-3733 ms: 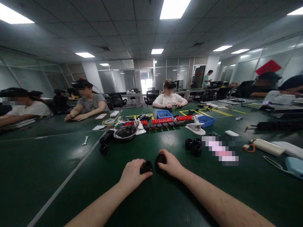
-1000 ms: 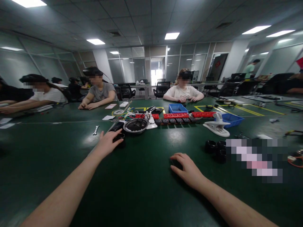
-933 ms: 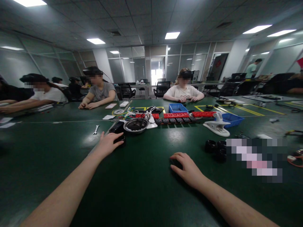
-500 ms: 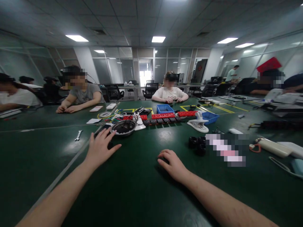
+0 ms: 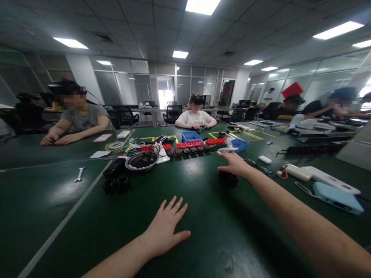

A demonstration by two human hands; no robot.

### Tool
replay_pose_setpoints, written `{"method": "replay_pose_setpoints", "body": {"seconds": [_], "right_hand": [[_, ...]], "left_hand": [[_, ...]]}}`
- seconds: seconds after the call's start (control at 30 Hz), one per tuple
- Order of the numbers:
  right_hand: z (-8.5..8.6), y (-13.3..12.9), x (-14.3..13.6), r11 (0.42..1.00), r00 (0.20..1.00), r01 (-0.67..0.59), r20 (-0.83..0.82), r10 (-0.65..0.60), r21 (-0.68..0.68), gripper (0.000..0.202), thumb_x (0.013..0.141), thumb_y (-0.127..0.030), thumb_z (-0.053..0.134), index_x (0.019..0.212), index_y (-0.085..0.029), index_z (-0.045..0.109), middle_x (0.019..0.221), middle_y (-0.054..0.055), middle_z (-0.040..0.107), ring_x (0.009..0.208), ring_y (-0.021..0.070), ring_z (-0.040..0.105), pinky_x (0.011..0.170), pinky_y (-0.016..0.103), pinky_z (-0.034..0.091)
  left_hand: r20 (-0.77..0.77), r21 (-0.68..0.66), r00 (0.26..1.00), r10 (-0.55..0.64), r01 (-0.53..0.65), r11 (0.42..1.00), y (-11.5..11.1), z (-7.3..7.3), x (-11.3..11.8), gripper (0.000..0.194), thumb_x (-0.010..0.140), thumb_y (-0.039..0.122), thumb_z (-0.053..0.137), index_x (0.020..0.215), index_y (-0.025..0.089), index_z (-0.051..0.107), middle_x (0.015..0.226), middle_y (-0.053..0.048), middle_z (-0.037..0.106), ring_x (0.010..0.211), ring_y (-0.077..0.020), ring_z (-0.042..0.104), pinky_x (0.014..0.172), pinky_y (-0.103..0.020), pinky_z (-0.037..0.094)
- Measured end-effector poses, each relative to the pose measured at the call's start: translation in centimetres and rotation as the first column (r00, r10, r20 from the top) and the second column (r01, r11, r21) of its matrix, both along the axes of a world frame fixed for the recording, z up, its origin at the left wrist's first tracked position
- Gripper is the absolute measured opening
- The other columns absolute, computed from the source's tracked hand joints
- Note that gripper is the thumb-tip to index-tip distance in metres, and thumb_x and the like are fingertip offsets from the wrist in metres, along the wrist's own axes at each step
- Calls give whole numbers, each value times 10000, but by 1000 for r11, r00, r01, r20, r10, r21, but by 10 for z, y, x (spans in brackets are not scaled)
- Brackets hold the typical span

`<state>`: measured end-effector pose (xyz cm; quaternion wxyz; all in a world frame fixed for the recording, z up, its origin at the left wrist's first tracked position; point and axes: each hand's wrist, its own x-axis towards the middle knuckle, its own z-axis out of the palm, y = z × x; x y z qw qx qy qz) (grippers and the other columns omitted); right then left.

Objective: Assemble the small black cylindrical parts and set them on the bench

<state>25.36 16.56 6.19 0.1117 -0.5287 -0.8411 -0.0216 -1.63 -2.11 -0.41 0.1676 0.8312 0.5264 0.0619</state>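
Observation:
My left hand [image 5: 166,227] is spread palm down, low over the green table [image 5: 197,239], with nothing in it. My right hand [image 5: 233,164] reaches out at the right, fingers extended and thumb apart, just above a group of black round cup-like pieces [image 5: 228,179]. The hand partly hides them, and I cannot tell whether it touches them. More black round pieces [image 5: 116,185] stand together on the left, beside a table seam. Just behind those lie a dark handheld device [image 5: 115,166] and a round metal bowl [image 5: 129,165] holding dark contents.
Red power strips [image 5: 189,144], blue bins [image 5: 191,136] and a white clamp stand [image 5: 227,148] line the back. A wrench [image 5: 79,174] lies left. Glasses [image 5: 262,166], a cream cylinder [image 5: 298,172] and a light blue case [image 5: 337,197] sit right. Co-workers [image 5: 195,116] sit around.
My left hand has left the bowl's side and come right and nearer. My right hand has moved forward and right to the black pieces. The view has turned slightly right.

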Motion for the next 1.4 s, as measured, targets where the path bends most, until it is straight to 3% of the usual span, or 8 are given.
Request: {"method": "replay_pose_setpoints", "body": {"seconds": [0.3,0.47,0.57,0.63,0.73,0.93,1.17,1.4], "right_hand": [[-13,21,-18,987,992,-25,120,44,-160,317,585,-181,678,898,-187,629,882,95,641,883,289,571,809,410,378],[-15,-22,-82,956,972,-233,1,237,-181,398,680,-177,599,1073,-150,542,1057,113,579,979,236,529,821,319,397],[-18,-78,-108,845,879,-477,-97,468,-243,469,639,-238,659,1089,-220,526,1051,16,584,951,161,539,819,229,402],[-22,-113,-110,655,711,-703,-252,657,-277,547,627,-237,661,1142,-184,486,1063,54,572,969,192,527,835,277,401],[-35,-141,-98,614,666,-744,-373,646,-263,772,590,-270,687,1269,-160,337,1199,109,474,1072,223,459,886,314,366],[-65,-123,-88,640,666,-742,-323,672,-199,520,559,-388,696,1007,-161,563,943,56,573,879,205,503,795,330,381],[-69,-109,-94,681,693,-716,-274,666,-155,474,574,-458,675,936,-166,583,885,44,561,819,192,484,746,321,372],[-70,-99,-89,562,601,-797,-378,704,-220,475,635,-400,663,1042,-187,543,985,39,553,893,174,483,801,293,361]], "left_hand": [[20,-6,1000,-8,8,1000,-1,-1,2,698,747,635,377,1331,298,199,1430,-54,174,1303,-284,101,1025,-553,112],[183,139,976,121,-148,979,0,-4,-5,648,803,578,334,1345,270,159,1431,-76,197,1300,-271,157,1026,-546,134],[379,316,907,185,-315,895,2,-7,-15,600,834,558,254,1341,247,171,1409,-92,242,1289,-261,187,1036,-512,156],[449,365,884,129,-313,877,3,-10,-21,615,821,590,223,1334,253,184,1382,-95,279,1270,-275,220,1024,-493,206],[455,363,890,33,-219,905,2,-13,-22,684,761,659,274,1310,252,246,1319,-105,354,1224,-303,287,997,-477,267],[409,293,912,-40,-90,952,-3,-6,-12,624,679,598,527,1181,245,416,1151,-101,487,1083,-290,431,910,-422,388],[414,165,907,-81,12,986,-1,6,-9,454,692,441,610,1111,305,500,1052,-61,543,979,-248,504,831,-363,450],[430,76,903,0,-37,996,9,-2,-10,432,687,354,644,1096,337,507,1049,-39,544,986,-235,502,845,-362,440]]}}
